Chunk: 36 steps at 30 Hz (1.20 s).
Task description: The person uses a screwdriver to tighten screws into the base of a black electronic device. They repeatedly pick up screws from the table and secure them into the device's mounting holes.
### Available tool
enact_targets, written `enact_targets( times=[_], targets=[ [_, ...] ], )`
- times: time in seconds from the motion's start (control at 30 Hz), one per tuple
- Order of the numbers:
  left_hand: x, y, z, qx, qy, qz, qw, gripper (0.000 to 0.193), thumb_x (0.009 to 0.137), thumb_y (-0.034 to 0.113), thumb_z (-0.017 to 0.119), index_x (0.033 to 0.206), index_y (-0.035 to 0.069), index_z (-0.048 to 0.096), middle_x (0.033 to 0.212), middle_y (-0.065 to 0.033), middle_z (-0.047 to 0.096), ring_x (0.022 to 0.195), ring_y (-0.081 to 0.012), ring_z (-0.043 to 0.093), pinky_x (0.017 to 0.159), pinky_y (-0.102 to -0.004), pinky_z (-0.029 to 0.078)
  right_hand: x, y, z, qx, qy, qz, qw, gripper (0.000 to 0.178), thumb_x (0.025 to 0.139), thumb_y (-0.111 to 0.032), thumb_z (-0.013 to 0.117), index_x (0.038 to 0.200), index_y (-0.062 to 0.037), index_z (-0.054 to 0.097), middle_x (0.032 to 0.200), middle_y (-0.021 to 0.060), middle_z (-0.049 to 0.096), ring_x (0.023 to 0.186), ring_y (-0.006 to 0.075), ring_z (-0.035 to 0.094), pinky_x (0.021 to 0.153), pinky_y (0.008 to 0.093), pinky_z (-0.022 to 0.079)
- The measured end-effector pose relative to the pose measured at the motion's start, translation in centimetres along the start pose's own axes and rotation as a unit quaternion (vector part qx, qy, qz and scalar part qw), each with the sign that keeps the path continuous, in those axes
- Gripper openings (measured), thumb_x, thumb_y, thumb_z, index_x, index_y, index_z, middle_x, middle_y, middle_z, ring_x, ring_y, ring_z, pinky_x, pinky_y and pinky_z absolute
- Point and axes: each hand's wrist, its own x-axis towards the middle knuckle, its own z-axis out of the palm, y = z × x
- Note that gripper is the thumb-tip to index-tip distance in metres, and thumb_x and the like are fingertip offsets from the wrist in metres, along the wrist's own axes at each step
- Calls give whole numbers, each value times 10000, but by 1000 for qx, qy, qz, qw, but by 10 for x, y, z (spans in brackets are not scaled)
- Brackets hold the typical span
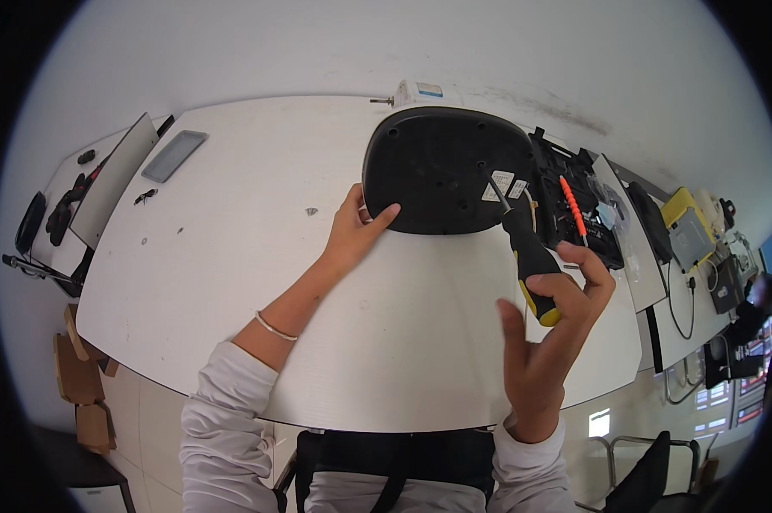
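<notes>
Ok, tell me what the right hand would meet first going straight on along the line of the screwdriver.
The right hand already touches the screwdriver; beyond that, the first thing in line looks to be the black housing, though whether the screwdriver's tip touches it is unclear.

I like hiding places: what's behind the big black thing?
Behind the black casing, part of a white box shows above its top edge; the box's lower part is covered.

we seem to be in a small office used as a workroom: our white counter (232, 214) stands by a plain wall (275, 51), with a tool case (550, 171) far right and metal-framed chairs (655, 479) near right.
</notes>
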Motion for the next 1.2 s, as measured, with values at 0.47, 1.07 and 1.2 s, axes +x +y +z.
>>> enact_targets(
  times=[0.47, 1.07, 1.2],
  targets=[
    [17, 12, 19, -116, 78, -131, 981, 550, 788, 445, 710, 1140, 68, 519, 1035, -31, 591, 870, -119, 546, 749, -266, 446, 39, 14, 9, 74, 41, -88, 993, 384, 696, 70, 709, 1012, -32, 517, 1090, 179, 559, 972, 328, 594, 798, 342, 511],
    [46, 61, 63, -428, 164, -47, 888, 731, 832, 495, 624, 1308, -7, 389, 1316, -117, 462, 1191, -244, 477, 1034, -376, 386, 117, 46, 6, 99, 69, -161, 980, 421, 775, 25, 680, 1135, -59, 479, 1091, 179, 601, 1008, 271, 610, 847, 333, 535],
    [47, 60, 64, -432, 159, -52, 886, 728, 837, 500, 610, 1311, -4, 385, 1305, -116, 473, 1192, -245, 478, 1036, -378, 385, 116, 34, -9, 46, -35, -197, 979, 442, 690, 43, 718, 1053, -91, 504, 1062, 194, 619, 985, 304, 622, 818, 349, 532]
  ],
)
